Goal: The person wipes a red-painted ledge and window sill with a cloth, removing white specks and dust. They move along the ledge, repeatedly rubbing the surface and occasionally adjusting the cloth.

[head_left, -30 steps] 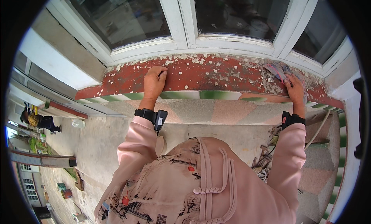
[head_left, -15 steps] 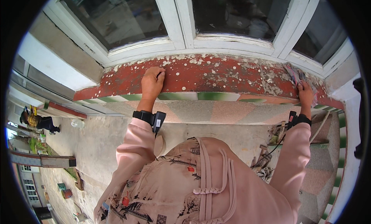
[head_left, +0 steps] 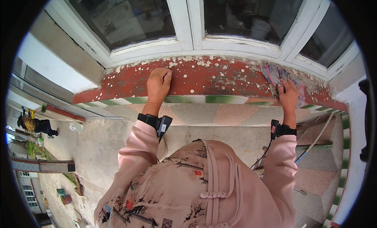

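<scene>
A red window sill (head_left: 196,80), its paint flaking and speckled with white spots, runs across beneath the window. My left hand (head_left: 159,84) rests on it as a closed fist, left of the middle, with nothing visible in it. Farther right, my right hand (head_left: 288,95) presses a crumpled grey cloth (head_left: 275,74) with some pink in it against the sill, fingers bent over its near part. The cloth spreads beyond my fingertips toward the window frame, and some of it shows to the right of my hand.
The white window frame (head_left: 157,46) with dark panes rises behind the sill. Green and white tiles (head_left: 192,99) line the sill's front edge. A blue-ended stick (head_left: 314,139) leans at the right. On the far left, another person (head_left: 37,125) is out in the paved yard.
My right hand and the cloth have moved left along the sill. My left fist stays at about the same place on the sill.
</scene>
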The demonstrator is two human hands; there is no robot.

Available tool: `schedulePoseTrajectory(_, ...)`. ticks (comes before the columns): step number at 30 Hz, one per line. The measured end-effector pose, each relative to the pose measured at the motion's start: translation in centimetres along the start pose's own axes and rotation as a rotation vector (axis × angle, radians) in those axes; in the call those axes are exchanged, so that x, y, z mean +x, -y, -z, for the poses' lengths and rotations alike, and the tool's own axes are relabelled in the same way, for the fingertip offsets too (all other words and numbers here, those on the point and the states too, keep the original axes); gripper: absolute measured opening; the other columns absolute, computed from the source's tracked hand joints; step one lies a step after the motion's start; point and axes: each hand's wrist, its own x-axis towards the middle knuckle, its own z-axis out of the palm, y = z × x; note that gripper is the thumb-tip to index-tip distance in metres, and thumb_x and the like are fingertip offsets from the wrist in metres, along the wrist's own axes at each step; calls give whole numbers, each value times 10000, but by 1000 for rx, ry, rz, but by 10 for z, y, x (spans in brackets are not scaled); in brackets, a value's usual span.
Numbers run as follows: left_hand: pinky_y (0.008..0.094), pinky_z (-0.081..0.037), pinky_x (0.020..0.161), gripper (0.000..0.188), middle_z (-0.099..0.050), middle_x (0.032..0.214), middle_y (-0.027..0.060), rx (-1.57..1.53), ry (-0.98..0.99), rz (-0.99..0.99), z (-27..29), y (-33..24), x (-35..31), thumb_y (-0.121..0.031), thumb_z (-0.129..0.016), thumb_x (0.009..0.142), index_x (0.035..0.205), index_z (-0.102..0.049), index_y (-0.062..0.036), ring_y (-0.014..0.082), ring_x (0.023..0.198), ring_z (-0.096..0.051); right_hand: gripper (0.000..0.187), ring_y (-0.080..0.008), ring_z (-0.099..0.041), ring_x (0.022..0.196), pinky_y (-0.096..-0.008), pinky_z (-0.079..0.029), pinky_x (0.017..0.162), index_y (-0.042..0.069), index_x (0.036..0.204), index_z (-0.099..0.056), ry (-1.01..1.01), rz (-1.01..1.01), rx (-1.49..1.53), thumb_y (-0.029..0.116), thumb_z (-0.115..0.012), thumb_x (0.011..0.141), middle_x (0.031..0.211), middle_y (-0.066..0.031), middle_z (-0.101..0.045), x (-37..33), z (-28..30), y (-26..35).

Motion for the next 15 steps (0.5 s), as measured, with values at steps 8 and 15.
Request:
schedulePoseTrajectory(8, 398, -493, 768, 136, -655, 901, 115, -63, -37, 10, 1, -1, -2, -176, -606, 869, 849, -663, -54, 322, 875, -611, 324, -359, -507, 1176, -506, -349, 985, 187, 1125, -662, 20, 158, 59, 316, -626, 831, 1240, -115, -594, -10, -6, 130)
schedulePoseTrajectory(15, 404, -488, 768, 138, -648, 894, 120, -110, -48, 9, 3, -2, -3, -170, -590, 873, 843, -656, -52, 326, 877, -603, 360, -379, -483, 1135, -497, -352, 924, 138, 1114, -657, 25, 320, 146, 338, -633, 816, 1200, -149, -567, -14, -14, 230)
